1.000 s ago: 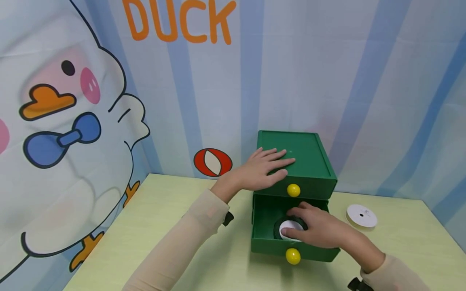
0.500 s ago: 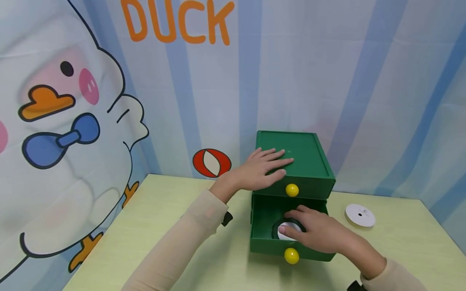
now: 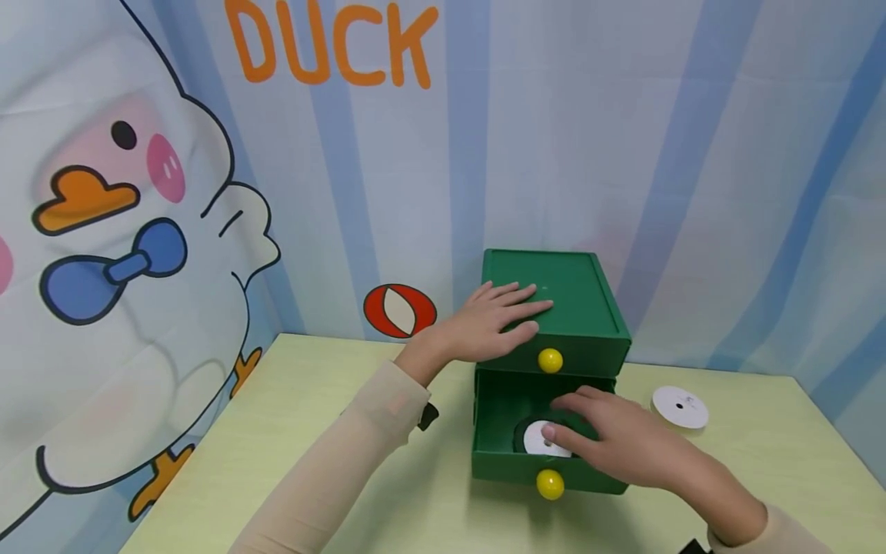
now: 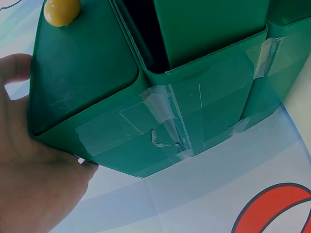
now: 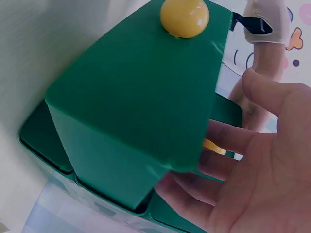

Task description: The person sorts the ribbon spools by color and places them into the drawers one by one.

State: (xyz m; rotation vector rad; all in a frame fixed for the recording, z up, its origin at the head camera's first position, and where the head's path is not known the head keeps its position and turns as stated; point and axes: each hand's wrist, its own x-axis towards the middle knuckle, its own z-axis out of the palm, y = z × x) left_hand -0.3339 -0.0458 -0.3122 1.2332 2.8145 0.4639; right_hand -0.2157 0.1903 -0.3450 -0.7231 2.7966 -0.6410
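Observation:
A green drawer chest [image 3: 554,288] with yellow knobs stands on the table, and the drawer [image 3: 501,467] below the top one is pulled out. In that drawer lies a spool [image 3: 536,438] with a white face and a dark rim. My left hand [image 3: 493,327] rests on the chest's top with fingers spread; the left wrist view shows clear tape along the chest's side [image 4: 160,126]. My right hand [image 3: 626,438] is over the drawer's right part, thumb beside the spool's face, fingers loosely bent and gripping nothing. The spool is hidden in both wrist views.
A white spool [image 3: 680,406] lies on the pale yellow table [image 3: 332,431], right of the chest. Behind stands a striped cloth backdrop [image 3: 554,154] with a cartoon duck.
My right hand has let go of the spool and drawn slightly back to the right, baring more of its white face. My left hand stays on the chest.

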